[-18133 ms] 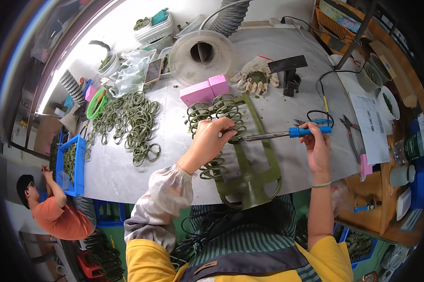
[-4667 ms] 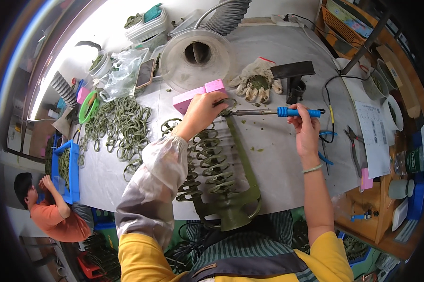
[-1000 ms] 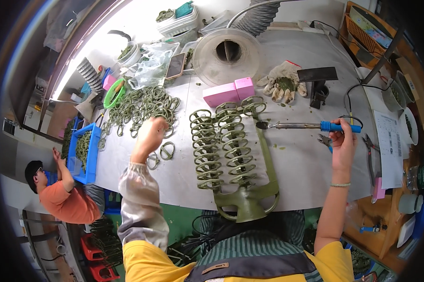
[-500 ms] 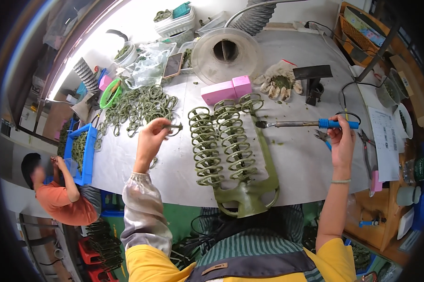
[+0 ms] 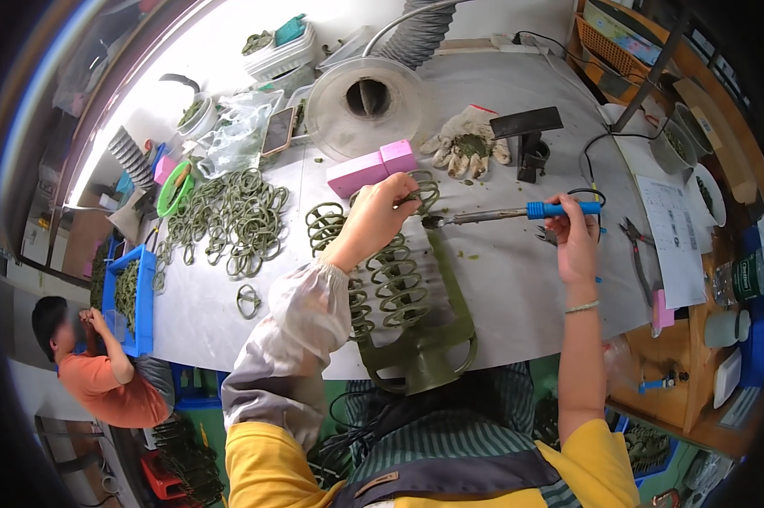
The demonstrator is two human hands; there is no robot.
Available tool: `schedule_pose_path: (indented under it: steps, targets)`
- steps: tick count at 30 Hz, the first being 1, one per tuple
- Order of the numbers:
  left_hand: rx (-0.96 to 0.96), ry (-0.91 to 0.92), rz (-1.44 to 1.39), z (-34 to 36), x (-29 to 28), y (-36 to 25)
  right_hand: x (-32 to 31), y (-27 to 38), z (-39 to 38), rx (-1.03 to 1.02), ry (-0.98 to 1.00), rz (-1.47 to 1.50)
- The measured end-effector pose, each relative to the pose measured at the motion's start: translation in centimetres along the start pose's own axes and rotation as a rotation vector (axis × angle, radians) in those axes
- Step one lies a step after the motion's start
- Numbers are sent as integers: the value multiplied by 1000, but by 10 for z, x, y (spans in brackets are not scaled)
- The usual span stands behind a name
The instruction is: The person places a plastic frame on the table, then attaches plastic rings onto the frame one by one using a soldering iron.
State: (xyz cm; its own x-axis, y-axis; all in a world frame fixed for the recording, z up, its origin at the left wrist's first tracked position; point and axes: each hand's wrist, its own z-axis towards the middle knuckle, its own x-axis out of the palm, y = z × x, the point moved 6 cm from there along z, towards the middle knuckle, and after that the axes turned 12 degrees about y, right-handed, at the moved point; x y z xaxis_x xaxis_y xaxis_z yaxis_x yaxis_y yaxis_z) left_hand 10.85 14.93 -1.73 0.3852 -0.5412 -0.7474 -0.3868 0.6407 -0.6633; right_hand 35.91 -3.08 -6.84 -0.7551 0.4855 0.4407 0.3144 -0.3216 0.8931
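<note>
My left hand [image 5: 372, 218] is closed in a pinch at the upper part of a green wax-like rack [image 5: 424, 360], over its ring columns. A green ring is in its fingertips, mostly hidden by them. My right hand [image 5: 573, 241] grips the blue handle of a soldering iron [image 5: 488, 216], which lies nearly level and points left. Its dark flat tip touches or nearly touches the top of the rack's right bar, beside the left fingers. Stacked green rings [image 5: 401, 288] line the rack's columns. The left forearm covers part of the left column.
Many loose green rings [image 5: 229, 212] are heaped at the left, with one single ring [image 5: 247, 300] nearer. Pink blocks [image 5: 369, 172], a clear funnel-shaped hood [image 5: 335, 127], a stained glove [image 5: 467, 144] and a black stand [image 5: 528, 140] lie beyond. Pliers [image 5: 639, 254] rest at right. A co-worker [image 5: 102, 372] sits at far left.
My left hand has moved right with the ring, from beside the rack to its top. The iron's tip has come to the top of the right bar. The whole view has shifted slightly.
</note>
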Motion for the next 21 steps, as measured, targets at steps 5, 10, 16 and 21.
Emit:
schedule_pose_path:
  steps: [5,10,16,21]
  targets:
    - [34,-4,-42,11,10,11,0,-14,6,24,18,43]
    - [49,21,1,13,14,11,3,-21,8,19,40,36]
    - [42,29,32,14,13,9,7,-23,9,29,60,30]
    - [8,68,31,18,15,9,4,-13,7,14,17,9]
